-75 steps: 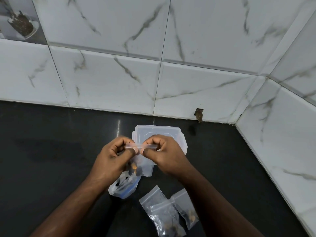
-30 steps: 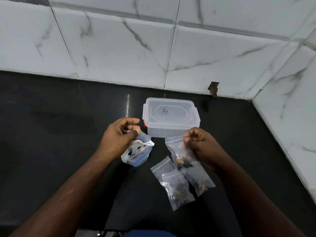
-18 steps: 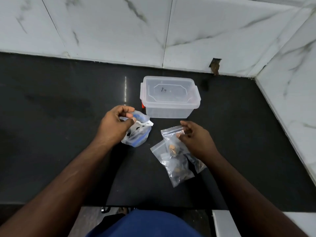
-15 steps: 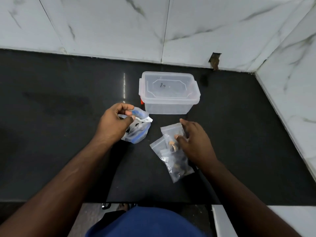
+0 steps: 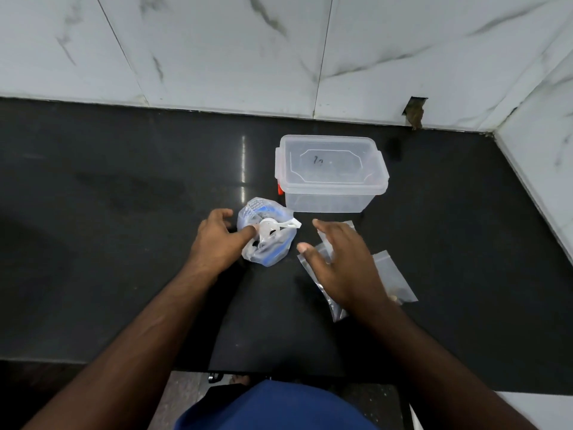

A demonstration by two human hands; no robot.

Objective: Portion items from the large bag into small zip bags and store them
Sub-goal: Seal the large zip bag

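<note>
The large clear-and-blue bag (image 5: 265, 243) stands crumpled on the black counter (image 5: 124, 274), with a white plastic piece at its top. My left hand (image 5: 217, 243) sits just left of it, fingers loosely spread, the thumb tip touching the bag's side. Several small zip bags (image 5: 393, 274) holding brown and dark bits lie flat to the right. My right hand (image 5: 341, 265) hovers over them with fingers spread and straight, holding nothing and hiding most of the pile.
A clear plastic box (image 5: 331, 193) with its lid on and a red clip at its left end stands behind the bags. White marble-patterned wall tiles (image 5: 217, 57) close off the back and right. The counter's front edge runs near my body.
My right hand laid the small zip bag on the pile and opened above it. My left hand loosened its grip on the large bag's top. The camera tilted downward.
</note>
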